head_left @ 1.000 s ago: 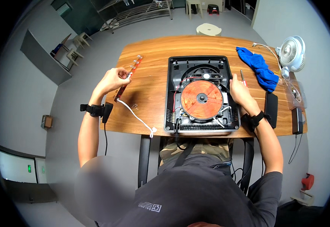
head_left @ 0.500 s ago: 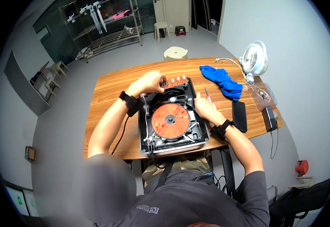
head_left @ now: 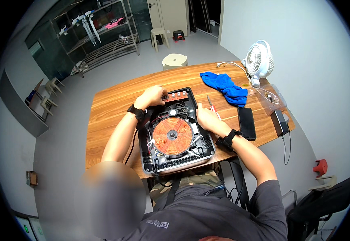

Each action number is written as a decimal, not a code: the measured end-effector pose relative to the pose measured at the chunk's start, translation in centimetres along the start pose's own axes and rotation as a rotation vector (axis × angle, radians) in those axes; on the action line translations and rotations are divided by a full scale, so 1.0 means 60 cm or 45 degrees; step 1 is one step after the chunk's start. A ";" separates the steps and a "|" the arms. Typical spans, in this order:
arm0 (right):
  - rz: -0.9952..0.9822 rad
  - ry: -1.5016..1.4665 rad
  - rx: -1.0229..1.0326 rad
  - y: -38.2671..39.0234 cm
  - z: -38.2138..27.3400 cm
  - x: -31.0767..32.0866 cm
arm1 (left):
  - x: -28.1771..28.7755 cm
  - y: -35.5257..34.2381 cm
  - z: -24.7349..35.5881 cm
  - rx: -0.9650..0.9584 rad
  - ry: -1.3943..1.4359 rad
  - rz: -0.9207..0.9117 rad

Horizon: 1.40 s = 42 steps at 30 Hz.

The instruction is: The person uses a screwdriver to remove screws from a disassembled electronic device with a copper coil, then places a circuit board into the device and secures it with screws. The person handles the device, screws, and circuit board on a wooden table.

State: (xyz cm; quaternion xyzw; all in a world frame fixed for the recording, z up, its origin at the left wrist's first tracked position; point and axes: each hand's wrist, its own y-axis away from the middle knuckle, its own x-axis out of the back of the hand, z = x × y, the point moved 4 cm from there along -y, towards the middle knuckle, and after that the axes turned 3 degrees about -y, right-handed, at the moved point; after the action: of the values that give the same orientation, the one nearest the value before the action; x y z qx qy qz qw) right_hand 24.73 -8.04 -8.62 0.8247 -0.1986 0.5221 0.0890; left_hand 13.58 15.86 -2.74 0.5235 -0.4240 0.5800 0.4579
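My left hand [head_left: 155,96] is closed on a red circuit board [head_left: 177,96] with buttons, at the far end of an open black appliance housing [head_left: 207,152]. The board lies within that end of the housing. A large copper-coloured round coil [head_left: 171,142] fills the housing's middle, with white wires beside it. My right hand [head_left: 207,117] grips the housing's right side with curled fingers. A screwdriver [head_left: 216,114] with a red-and-white handle lies just right of that hand.
On the wooden table [head_left: 106,108] are a blue cloth [head_left: 227,88], a white fan [head_left: 258,60], a black phone [head_left: 247,123], a plastic box [head_left: 268,102] and a black adapter [head_left: 279,122] with cables. A cream stool [head_left: 174,60] stands beyond the table's far edge.
My left hand has carried the red board from the table's left side into the far end of the housing. My right hand stays at the housing's right side. The camera view has shifted.
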 end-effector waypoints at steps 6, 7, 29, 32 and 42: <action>0.034 0.025 0.063 -0.001 0.000 -0.001 | 0.004 0.008 0.006 0.047 -0.022 -0.003; 0.040 0.047 0.096 0.000 -0.004 0.002 | 0.003 0.008 0.003 0.061 -0.015 -0.009; -0.016 0.001 -0.019 0.001 -0.007 0.004 | -0.005 0.001 -0.020 0.164 0.091 -0.052; -0.003 0.018 0.006 0.001 0.001 0.001 | 0.002 0.010 -0.015 0.138 0.134 -0.045; 0.012 0.101 0.050 -0.002 -0.003 0.000 | 0.021 0.100 -0.121 0.217 0.311 0.067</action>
State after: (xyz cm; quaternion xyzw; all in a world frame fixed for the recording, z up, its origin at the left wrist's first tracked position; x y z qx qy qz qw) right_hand 24.63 -7.84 -8.51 0.8038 -0.1887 0.5586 0.0783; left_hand 6.08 21.70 -2.24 0.4748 -0.3279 0.6851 0.4445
